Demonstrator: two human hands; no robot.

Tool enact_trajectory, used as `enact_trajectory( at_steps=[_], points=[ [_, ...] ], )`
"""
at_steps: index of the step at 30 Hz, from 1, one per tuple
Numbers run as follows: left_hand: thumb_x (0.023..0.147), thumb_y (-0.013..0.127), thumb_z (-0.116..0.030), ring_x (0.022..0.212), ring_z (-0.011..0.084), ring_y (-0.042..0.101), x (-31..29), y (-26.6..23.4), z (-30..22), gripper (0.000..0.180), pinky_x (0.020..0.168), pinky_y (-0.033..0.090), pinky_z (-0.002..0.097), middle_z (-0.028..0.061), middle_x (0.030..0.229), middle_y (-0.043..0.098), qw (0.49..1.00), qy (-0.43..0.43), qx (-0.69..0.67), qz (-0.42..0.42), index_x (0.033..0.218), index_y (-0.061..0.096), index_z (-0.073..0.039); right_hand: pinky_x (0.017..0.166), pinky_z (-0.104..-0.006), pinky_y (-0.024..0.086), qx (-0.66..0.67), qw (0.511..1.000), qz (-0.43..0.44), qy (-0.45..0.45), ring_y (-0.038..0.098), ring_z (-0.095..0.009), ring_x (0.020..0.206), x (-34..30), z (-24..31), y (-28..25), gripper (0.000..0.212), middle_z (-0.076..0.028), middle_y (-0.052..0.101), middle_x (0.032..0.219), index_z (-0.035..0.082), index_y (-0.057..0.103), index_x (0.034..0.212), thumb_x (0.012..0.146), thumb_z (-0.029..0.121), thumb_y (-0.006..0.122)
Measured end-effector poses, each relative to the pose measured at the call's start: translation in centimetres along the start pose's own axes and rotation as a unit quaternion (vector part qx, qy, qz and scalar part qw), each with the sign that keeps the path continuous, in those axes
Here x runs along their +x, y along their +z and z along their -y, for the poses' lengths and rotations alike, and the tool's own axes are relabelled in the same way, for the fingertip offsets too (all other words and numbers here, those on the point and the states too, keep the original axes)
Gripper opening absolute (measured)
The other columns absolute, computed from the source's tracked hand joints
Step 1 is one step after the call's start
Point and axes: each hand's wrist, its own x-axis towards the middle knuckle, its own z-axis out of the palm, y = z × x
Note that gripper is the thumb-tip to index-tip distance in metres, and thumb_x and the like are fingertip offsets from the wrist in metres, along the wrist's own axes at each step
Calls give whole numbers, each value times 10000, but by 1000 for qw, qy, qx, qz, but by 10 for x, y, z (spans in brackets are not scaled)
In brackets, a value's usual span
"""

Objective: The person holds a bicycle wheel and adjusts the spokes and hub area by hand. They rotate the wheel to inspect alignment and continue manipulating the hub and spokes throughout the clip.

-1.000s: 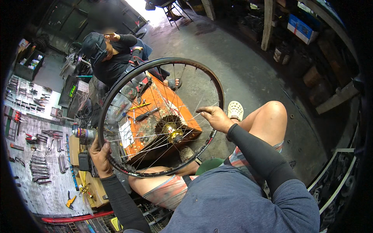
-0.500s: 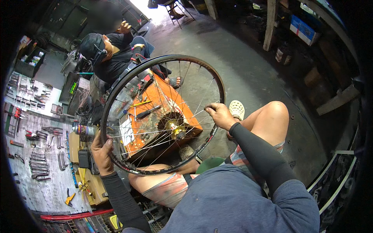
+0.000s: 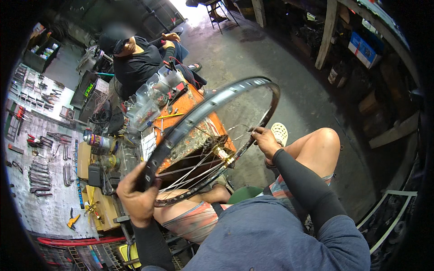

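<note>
A bicycle wheel (image 3: 190, 115) with a black rim is tilted steeply in front of me, its left side raised toward me. Its gold hub (image 3: 221, 152) and dark sprockets show in the middle, with thin spokes running out to the rim. My left hand (image 3: 139, 195) is closed round the rim at the near left, thumb on the inner side. At the right side of the wheel, my right hand (image 3: 266, 143) pinches a thin spoke close to the rim; the fingertips partly hide it. Behind the wheel stands an orange worn box-like bench (image 3: 192, 101).
Clear plastic bins (image 3: 147, 110) and small tools crowd the bench's far side. A person in black (image 3: 140, 63) sits beyond it. On the left, a tool board (image 3: 45, 149) holds wrenches and pliers, beside cans (image 3: 97, 141). A blue-white box (image 3: 364, 49) stands at far right.
The wheel has tipped from facing me to a steep slant, its left side lifted nearer. Both hands keep their hold. The seated person's raised hand has come down.
</note>
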Motion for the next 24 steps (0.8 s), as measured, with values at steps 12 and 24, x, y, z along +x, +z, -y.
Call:
enact_trajectory(
  at_steps=[12,24],
  points=[
    [653,810,64,817,232,806,-30,29,-21,525,772,608,319,154,921,814,993,88,76,27,1172,820,-12,838,-291,554,90,982,-72,-153,700,-127,950,-7,-42,-25,187,-26,776,1105,-4,748,1252,1101,94,696],
    [790,785,32,850,111,679,-8,18,36,374,802,558,287,25,924,724,988,-105,10,113,1163,767,11,884,-437,686,346,932,59,-94,788,-346,1088,8,41,-44,282,-160,731,1158,119,535,1339,1131,211,702]
  ],
)
